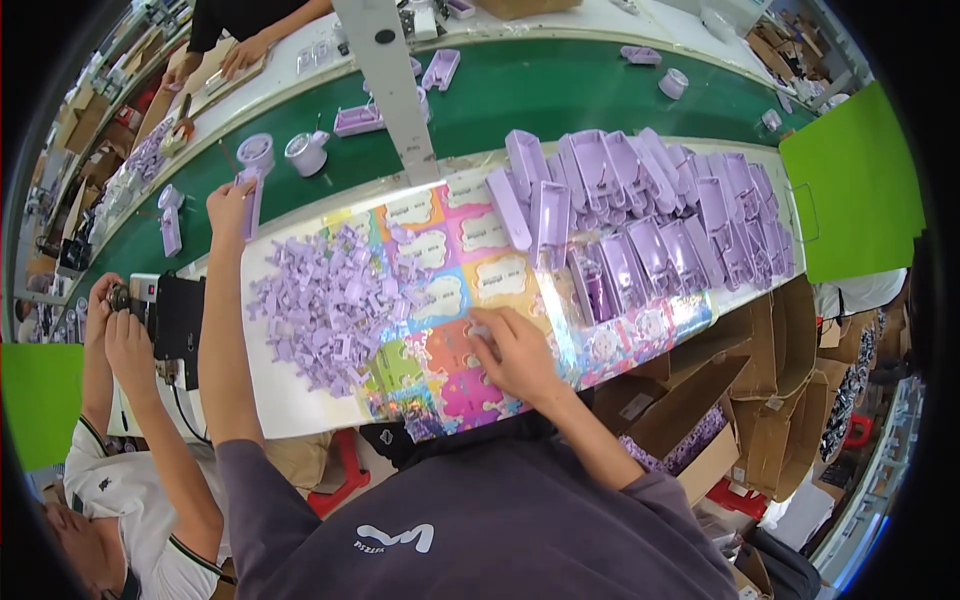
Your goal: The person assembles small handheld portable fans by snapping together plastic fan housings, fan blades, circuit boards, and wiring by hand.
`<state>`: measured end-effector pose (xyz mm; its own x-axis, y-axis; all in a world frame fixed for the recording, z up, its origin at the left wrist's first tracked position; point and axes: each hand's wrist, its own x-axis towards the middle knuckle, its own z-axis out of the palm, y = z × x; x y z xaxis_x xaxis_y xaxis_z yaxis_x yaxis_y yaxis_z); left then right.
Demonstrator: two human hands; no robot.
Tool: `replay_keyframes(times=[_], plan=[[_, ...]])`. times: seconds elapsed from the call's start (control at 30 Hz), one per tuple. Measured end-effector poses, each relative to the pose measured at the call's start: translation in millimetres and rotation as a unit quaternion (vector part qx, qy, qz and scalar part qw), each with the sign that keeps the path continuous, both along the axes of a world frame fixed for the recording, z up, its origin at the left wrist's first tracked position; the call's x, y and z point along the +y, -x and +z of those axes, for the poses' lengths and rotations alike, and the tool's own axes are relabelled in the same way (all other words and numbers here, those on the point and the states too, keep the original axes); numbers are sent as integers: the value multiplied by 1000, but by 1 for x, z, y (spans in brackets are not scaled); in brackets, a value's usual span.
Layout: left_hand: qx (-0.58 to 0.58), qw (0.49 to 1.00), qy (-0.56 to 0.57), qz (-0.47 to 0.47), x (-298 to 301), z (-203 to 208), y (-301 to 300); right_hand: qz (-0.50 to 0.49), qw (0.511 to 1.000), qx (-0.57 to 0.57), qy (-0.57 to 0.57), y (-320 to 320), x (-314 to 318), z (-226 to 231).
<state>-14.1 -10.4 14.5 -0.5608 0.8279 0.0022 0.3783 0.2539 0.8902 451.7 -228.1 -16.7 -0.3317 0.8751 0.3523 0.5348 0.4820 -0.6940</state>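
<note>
At the left edge of the green conveyor belt, my left hand [232,208] is closed on a long purple plastic housing [252,205]. A round purple cup-like piece [255,152] sits at the housing's far end. My right hand [516,352] hovers over or rests on a colourful printed sheet [480,395], thumb and forefinger apart and the other fingers curled. I make out nothing held in it. Between my arms lies a heap of small purple plastic parts [325,300]. Rows of long purple trough-shaped housings [640,255] are stacked to the right of my right hand.
The green conveyor belt [520,105] carries several purple pieces, with a metal post [388,80] before it. Cardboard boxes [775,350] stand at the right below the table. A co-worker [140,490] handles a small object at the left; another person's hands [240,58] work across the belt.
</note>
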Motion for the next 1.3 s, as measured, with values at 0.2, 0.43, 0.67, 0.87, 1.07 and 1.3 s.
replay_keyframes(times=[0.2, 0.43, 0.67, 0.87, 1.07, 1.3], plan=[[-51, 995, 26, 83, 57, -62, 61, -29, 996, 7, 79, 3, 2, 1], [165, 962, -62, 209, 66, -71, 89, -31, 998, -13, 48, 9, 5, 3], [421, 877, -203, -114, 49, 6, -57, -47, 998, -27, 42, 7, 10, 3], [318, 926, -14, -205, 41, -14, -38, -12, 999, -28, 24, 25, 21, 15], [266, 931, -159, -195, -40, 48, -111, -30, 998, 24, -44, 63, 81, 29], [80, 957, -198, -196, -158, 69, -171, -32, 998, 9, -49, 84, 128, 6]])
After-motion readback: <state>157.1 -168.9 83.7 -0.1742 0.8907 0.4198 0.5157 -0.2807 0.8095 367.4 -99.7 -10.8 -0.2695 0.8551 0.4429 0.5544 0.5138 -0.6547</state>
